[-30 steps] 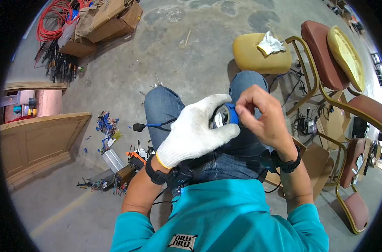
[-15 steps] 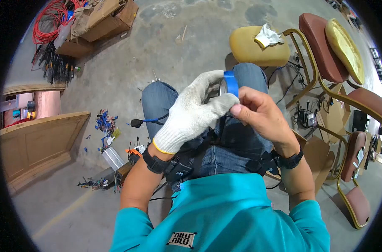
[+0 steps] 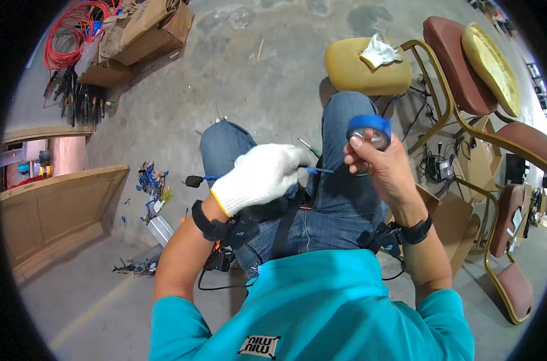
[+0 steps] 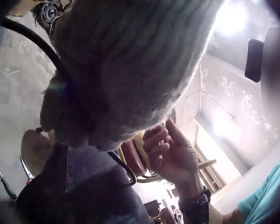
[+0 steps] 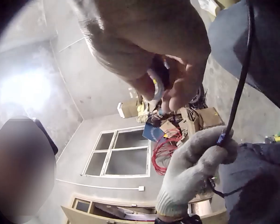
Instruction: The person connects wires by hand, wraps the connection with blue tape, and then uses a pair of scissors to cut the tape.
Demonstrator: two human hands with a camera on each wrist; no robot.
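In the head view my left hand (image 3: 264,177), in a white knit glove, pinches a dark cable over my lap. The cable's black plug end (image 3: 194,181) sticks out on the left, and a blue-wrapped stretch (image 3: 317,171) shows past the fingertips. The right wrist view has the black cable (image 5: 241,77) running up from the gloved fingers, with blue tape (image 5: 221,139) around it there. My bare right hand (image 3: 382,165) holds a roll of blue tape (image 3: 369,123) between thumb and curled fingers, above my right knee and apart from the cable.
A screwdriver (image 3: 308,145) lies on the floor between my knees. Ahead stands a yellow-seated chair (image 3: 357,69) with a white glove (image 3: 380,52) on it; more chairs are at right. Wire scraps (image 3: 150,180) lie at left, near a wooden panel (image 3: 65,204).
The blue tape roll has passed from the gloved left fingers into my right hand, which has moved right. My left hand has come lower and now pinches the cable.
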